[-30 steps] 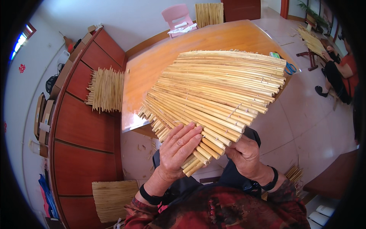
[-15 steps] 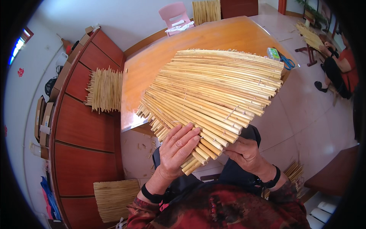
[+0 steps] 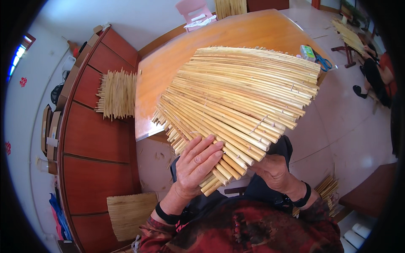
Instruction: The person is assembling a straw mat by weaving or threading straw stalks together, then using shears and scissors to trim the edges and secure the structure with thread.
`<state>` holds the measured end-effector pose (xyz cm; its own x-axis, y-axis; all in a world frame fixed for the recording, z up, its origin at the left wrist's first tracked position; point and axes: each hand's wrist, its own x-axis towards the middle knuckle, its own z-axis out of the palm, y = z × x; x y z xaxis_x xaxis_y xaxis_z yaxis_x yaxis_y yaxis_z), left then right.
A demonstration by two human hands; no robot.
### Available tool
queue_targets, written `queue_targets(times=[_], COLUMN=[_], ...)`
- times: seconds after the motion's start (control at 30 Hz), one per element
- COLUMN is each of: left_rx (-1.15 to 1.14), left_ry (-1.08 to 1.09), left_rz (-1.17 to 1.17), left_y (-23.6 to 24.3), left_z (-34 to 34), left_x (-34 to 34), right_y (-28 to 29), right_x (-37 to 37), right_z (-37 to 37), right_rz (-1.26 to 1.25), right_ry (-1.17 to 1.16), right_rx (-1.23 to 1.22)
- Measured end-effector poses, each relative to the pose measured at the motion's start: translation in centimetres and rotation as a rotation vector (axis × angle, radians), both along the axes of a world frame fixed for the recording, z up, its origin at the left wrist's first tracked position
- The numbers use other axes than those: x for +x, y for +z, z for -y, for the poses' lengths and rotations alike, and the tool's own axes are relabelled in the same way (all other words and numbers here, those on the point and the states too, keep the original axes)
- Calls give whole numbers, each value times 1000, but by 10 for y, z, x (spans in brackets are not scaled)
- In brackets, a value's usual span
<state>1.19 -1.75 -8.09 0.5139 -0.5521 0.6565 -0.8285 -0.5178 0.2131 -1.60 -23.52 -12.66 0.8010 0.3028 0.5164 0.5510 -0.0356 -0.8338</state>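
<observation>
A mat of straight yellow reed stalks [image 3: 240, 92], bound with thin ties, slants up from my lap over the near edge of the table. At its near end the stalks fold or roll under into a second layer. My left hand [image 3: 195, 166] grips this near end, fingers lying together across the top stalks and thumb out of sight. Around the cut ends at the right, my right hand [image 3: 273, 172] is closed on the mat's underside; its fingertips are hidden beneath.
Blue-handled scissors [image 3: 324, 63] and a small green-and-white box [image 3: 308, 53] lie on the orange table [image 3: 156, 76]. More reed bundles lean on the red cabinet [image 3: 95, 139] at left. A pink chair [image 3: 194, 10] stands behind. Another person [image 3: 377, 80] sits far right with a mat.
The view has shifted slightly, so the table sits a little higher in the picture. Both hands keep the same hold, and the mat is nearly unmoved in them.
</observation>
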Motion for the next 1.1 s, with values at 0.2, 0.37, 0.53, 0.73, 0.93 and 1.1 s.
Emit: queue_targets(times=[0.2, 0.37, 0.53, 0.73, 0.93, 1.1], left_rx=[22, 22, 49, 34, 26, 25], left_ry=[-10, -6, -23, -32, -31, -28], left_rz=[-23, -55, -72, -91, -98, -107], left_y=[3, 6, 7, 8, 8, 10], left_z=[-2, -3, -5, -5, -6, -5], left_x=[0, -2, -3, -3, -4, -4], right_y=[-3, -7, -6, -10, -3, -4], right_x=[5, 10, 6, 6, 6, 8], right_z=[1, -5, -8, -13, -15, -18], right_rz=[55, 123, 71, 110, 95, 105], right_ry=[8, 24, 14, -10, 14, 9], right_rx=[-16, 59, 24, 73, 47, 85])
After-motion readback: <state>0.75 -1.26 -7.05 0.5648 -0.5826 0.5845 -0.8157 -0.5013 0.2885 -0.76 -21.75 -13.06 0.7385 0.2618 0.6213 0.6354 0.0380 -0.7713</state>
